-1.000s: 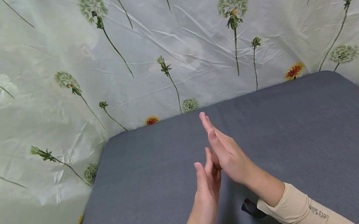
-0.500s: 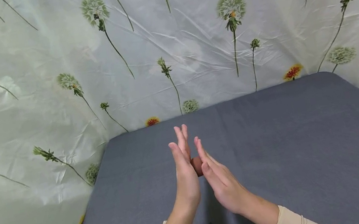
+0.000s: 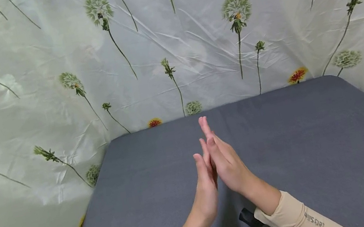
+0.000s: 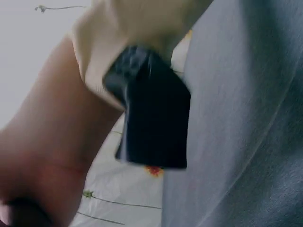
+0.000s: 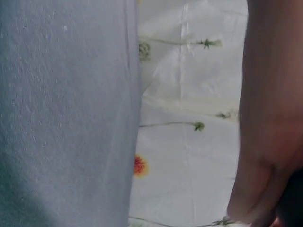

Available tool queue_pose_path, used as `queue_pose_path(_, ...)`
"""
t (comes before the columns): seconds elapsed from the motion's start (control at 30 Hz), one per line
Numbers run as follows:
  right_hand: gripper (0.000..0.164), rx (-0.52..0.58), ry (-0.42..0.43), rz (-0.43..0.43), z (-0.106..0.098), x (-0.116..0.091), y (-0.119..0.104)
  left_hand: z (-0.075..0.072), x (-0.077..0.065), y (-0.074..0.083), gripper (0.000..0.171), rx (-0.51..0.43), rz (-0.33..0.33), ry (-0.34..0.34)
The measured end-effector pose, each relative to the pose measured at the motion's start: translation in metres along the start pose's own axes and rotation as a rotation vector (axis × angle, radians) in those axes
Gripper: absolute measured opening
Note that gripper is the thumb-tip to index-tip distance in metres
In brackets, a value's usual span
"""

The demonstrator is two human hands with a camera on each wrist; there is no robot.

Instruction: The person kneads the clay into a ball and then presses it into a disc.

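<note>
In the head view my left hand (image 3: 206, 196) and right hand (image 3: 231, 167) stand upright, palm against palm, above the grey surface. Fingers on both hands are straight and point forward and up. The right hand sits a little farther forward, its fingertips reaching past the left ones. A small round brown lump, seen earlier between the palms, is hidden by them now. The left wrist view shows a bare forearm (image 4: 57, 123) with a beige sleeve, blurred. Along the right edge of the right wrist view runs part of a hand (image 5: 258, 189), dark and close.
A grey cloth-covered table (image 3: 300, 141) extends under and around the hands. Behind it and to its left hangs a pale, shiny curtain (image 3: 199, 45) printed with dandelions. A black wrist device (image 3: 249, 218) juts out beside the right sleeve (image 3: 294, 213).
The hands slide against each other: half a second ago the left was forward and the brown lump showed between the palms. Now the right is forward again and the lump is covered.
</note>
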State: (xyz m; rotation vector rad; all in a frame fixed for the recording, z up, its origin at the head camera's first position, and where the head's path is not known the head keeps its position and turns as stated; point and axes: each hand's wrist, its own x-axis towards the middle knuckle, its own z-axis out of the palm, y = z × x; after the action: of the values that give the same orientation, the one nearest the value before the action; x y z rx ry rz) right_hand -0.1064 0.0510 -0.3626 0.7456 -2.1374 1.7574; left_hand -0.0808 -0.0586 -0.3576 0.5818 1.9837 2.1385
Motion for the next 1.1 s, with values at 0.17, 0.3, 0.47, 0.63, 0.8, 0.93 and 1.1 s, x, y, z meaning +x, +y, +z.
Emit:
queue_pose_path(0.17,0.058,0.114,-0.054,0.156,0.001,0.000,0.015,-0.001,-0.003,0.002,0.084,0.027,-0.032,0.058)
queue_pose_path(0.3,0.057,0.138,-0.079,0.175,0.012,-0.011,0.021,-0.011,0.006,0.004,0.082,0.065,0.005,0.124)
queue_pose_path(0.47,0.056,0.108,-0.086,0.104,0.024,-0.026,0.012,-0.022,0.021,0.004,0.079,0.055,0.008,0.189)
queue_pose_path(0.63,0.055,0.023,-0.015,-0.031,0.027,-0.026,0.002,-0.023,0.029,-0.005,0.082,-0.038,-0.025,0.164)
queue_pose_path(0.8,0.054,-0.027,0.048,-0.071,0.018,-0.013,0.001,-0.013,0.022,-0.013,0.075,0.005,0.017,0.080)
queue_pose_path(0.93,0.057,0.008,0.082,-0.015,0.002,0.002,0.008,-0.004,0.011,-0.014,0.076,0.038,0.008,-0.001)
queue_pose_path(1.1,0.062,0.155,0.023,0.147,-0.005,0.011,0.020,-0.001,0.002,-0.008,0.083,0.049,-0.035,0.002)
